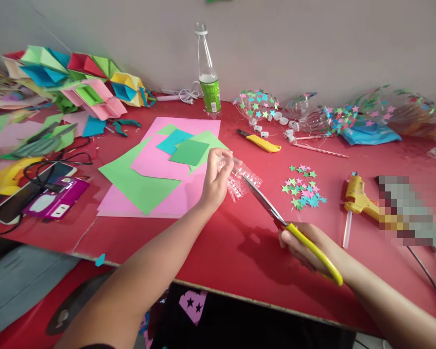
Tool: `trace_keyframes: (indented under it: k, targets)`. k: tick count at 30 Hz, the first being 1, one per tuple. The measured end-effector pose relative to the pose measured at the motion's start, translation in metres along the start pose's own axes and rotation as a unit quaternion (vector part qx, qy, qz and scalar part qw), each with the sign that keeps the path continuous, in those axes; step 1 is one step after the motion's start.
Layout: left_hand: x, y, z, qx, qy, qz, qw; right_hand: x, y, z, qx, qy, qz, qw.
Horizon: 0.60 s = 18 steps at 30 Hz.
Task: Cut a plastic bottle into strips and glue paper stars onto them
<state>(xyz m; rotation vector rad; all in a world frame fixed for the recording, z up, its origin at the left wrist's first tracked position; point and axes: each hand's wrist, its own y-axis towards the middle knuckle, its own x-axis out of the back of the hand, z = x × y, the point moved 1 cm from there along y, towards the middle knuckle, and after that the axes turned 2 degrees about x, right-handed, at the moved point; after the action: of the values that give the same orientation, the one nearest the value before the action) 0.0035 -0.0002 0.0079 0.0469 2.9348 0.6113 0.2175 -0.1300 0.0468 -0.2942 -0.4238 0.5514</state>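
Nearest the camera, your left arm slants up to your left hand, fingers pinched on crinkled clear plastic. Your right hand is closed around the handle of the scissors, whose long axis runs diagonally, tips pointing away from you and leftward; the blades look nearly together. The clear plastic sits at the scissors' tips, spreading rightward from your left fingers. Right of the scissors, paper stars dot the tabletop. Beyond the scissors, a bottle wears a green label with a barcode; its lettering is unreadable.
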Motion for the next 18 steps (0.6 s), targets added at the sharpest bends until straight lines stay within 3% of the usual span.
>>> trace_keyframes:
  k: [4, 18]
  targets:
    - [-0.0013, -0.0018, -0.0020, -0.016, 0.017, 0.028, 0.999, -0.0001, -0.0011, 0.0000, 0.023, -0.010, 0.006, 1.000]
    - [-0.0011, -0.0010, 0.0007, -0.052, 0.056, 0.051, 0.996, -0.0023, 0.0011, 0.0022, -0.033, 0.002, -0.011, 0.999]
